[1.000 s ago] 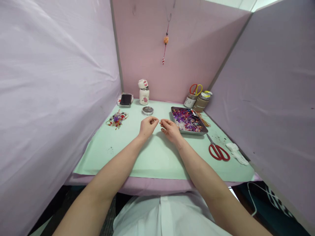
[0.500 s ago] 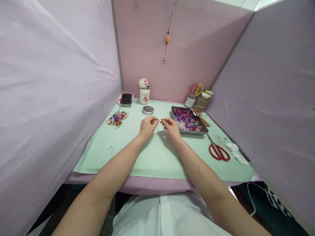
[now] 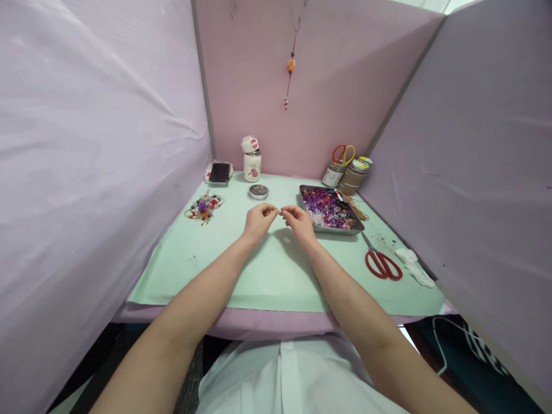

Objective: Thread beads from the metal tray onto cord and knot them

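Observation:
Above the middle of the green tabletop (image 3: pixel 267 276), my left hand (image 3: pixel 260 221) is closed in a pinch, its fingertips pointing right. Facing it, my right hand (image 3: pixel 298 222) pinches too, with the fingertips of both hands almost meeting. Whatever lies between the fingers is too small to make out. Just right of my right hand stands a grey metal tray (image 3: pixel 340 231) filled with purple, red and clear beads (image 3: pixel 325 207). Behind my left hand sits a small round tin (image 3: pixel 258 192) of tiny dark pieces.
Beaded strings (image 3: pixel 204 207) lie in a pile at left. Red-handled scissors (image 3: pixel 383 265) and a crumpled white cloth (image 3: pixel 414 267) lie at right. At the back stand a white bottle (image 3: pixel 252 164), a phone (image 3: pixel 219 172) and two jars (image 3: pixel 354 175). A beaded cord (image 3: pixel 291 65) hangs on the pink wall.
The view has shifted very slightly. My fingertips have come a touch closer together; both hands stay pinched in the same place.

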Motion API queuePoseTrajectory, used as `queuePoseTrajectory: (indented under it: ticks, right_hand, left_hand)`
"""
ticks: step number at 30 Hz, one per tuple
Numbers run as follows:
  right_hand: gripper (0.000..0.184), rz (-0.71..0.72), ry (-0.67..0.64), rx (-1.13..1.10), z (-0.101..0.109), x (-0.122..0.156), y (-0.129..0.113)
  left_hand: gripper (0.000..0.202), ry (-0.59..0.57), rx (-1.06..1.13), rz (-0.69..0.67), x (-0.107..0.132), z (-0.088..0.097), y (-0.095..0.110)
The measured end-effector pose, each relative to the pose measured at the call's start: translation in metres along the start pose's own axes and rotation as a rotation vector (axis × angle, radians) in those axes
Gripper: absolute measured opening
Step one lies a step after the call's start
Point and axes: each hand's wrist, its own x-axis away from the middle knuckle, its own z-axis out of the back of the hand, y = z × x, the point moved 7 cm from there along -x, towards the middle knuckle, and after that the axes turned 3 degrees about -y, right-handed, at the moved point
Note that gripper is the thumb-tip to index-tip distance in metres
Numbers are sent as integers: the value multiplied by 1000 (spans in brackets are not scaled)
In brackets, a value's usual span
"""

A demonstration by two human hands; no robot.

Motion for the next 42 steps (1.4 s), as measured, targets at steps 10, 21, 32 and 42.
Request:
queuePoseTrajectory:
  ticks: [10,21,32,42]
  right_hand:
    - [17,111,35,189,7,3,-16]
    - [21,233,66,361,8,6,-22]
    - [21,256,101,426,11,7,-28]
    - [19,241,27,481,3,6,-25]
  left_hand:
    - [25,-164,337,297,2,-13,-19]
    - [27,-369,725,443,5,-35,-31]
    - [34,-361,751,480,4,-35,-32]
    - [26,-272,486,424,5,-25,-29]
